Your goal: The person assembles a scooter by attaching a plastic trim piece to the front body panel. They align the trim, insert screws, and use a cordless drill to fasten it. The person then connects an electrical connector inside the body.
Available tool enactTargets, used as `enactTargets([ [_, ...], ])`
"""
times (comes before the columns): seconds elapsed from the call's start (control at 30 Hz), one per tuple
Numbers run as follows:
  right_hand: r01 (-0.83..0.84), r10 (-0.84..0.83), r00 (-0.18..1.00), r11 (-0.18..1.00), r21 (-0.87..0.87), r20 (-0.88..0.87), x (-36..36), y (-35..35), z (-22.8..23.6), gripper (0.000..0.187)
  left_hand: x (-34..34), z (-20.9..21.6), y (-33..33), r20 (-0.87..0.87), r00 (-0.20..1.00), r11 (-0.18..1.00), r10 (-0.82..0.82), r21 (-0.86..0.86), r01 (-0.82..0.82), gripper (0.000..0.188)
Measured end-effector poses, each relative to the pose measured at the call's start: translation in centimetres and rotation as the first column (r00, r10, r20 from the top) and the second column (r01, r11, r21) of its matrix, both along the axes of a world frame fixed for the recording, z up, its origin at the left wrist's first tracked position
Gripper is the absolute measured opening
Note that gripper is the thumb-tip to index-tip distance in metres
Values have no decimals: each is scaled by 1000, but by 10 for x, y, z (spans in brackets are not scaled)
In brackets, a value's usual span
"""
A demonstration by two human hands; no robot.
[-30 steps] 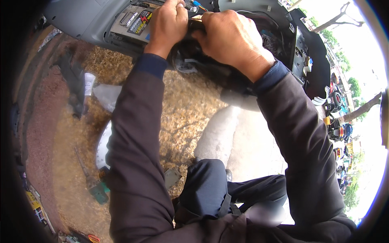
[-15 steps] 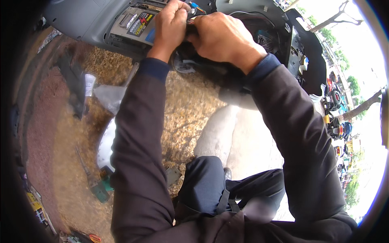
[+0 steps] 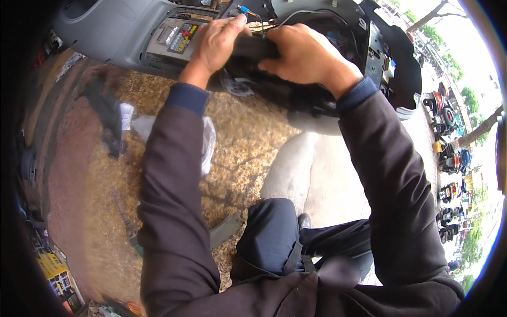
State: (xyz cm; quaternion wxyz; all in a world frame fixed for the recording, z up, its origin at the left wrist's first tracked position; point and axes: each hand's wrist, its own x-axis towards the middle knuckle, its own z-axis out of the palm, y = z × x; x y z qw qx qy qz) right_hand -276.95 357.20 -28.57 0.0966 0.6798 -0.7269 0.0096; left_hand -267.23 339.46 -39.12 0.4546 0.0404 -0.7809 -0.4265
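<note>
Both my hands are at the opened scooter body, with a dark black strip-like piece point(image 3: 255, 47) stretched between them; its exact kind I cannot make out. My left hand point(image 3: 217, 43) is closed at its left end, fingertips partly hidden, next to the battery point(image 3: 174, 39). My right hand point(image 3: 312, 55) closes over its right end, thumb below and fingers bent over the top. Thin wires with a blue connector point(image 3: 244, 9) stick up just beyond my left hand. Another grey cable point(image 3: 317, 11) arcs behind my right hand.
Grey body panel point(image 3: 113, 31) spreads at the upper left. A black panel with metal fittings point(image 3: 377, 58) stands at the right. On the ground lie a clear plastic bag point(image 3: 208, 145), a green-handled tool point(image 3: 132, 235) and a flat grey piece point(image 3: 227, 231). Parked motorbikes point(image 3: 449, 153) line the far right.
My hands have moved apart, the left one leftward and down, the right one rightward and down. More of the black piece shows between them. The whole view has shifted slightly.
</note>
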Motion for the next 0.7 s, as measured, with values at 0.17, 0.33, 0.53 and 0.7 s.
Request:
enactTargets([
  [0.17,-21,22,999,999,-30,47,-4,-7,-8,36,-4,-5,9,-18,994,994,105,-11,-105,51],
  [0.33,-50,85,987,969,-241,137,5,13,-2,34,7,7,6,56,998,1000,-6,5,6,54],
  [0.53,227,171,814,786,-575,555,12,151,-88,14,4,7,17,73,995,982,70,-180,-55,50],
  [0.7,691,-473,298,706,155,829,13,296,-267,26,-24,-2,39,-298,886,856,356,-276,-437,41],
])
